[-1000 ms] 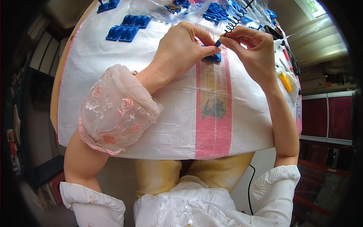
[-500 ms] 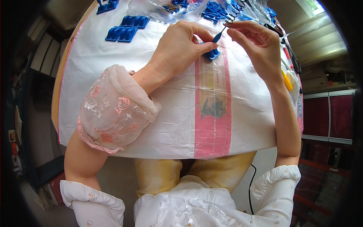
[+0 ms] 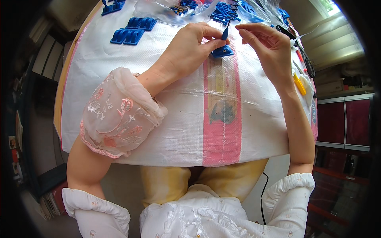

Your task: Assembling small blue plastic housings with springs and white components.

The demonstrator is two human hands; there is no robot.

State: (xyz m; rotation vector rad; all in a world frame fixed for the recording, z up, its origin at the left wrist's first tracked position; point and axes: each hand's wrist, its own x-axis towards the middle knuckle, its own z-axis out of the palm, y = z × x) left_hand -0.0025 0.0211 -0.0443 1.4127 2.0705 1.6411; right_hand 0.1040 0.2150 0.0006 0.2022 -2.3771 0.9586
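My left hand (image 3: 186, 47) is closed in a pinch on a blue plastic piece (image 3: 223, 52), whose flat base shows below the thumb. A slim dark-blue stem (image 3: 225, 33) stands upright at those fingertips, and a black coiled cord (image 3: 233, 12) rises from its top. The fingertips hide how stem and base meet. Just to the right hovers my right hand (image 3: 268, 49), its thumb and forefinger bent with a gap between them and nothing visible in it.
Blue double-arched pieces (image 3: 133, 29) lie at the far left, one more (image 3: 113, 7) beyond them. Clear plastic bags (image 3: 158, 12) and loose blue parts (image 3: 224, 14) cover the far middle. A yellow-handled tool (image 3: 300, 84) lies at the right edge. White woven sheeting (image 3: 174, 127) covers the table.
The stem with its coiled cord has swung from leaning right to nearly upright. My right fingers have come away from the cord. The blue base has tilted a little, moving slightly left.
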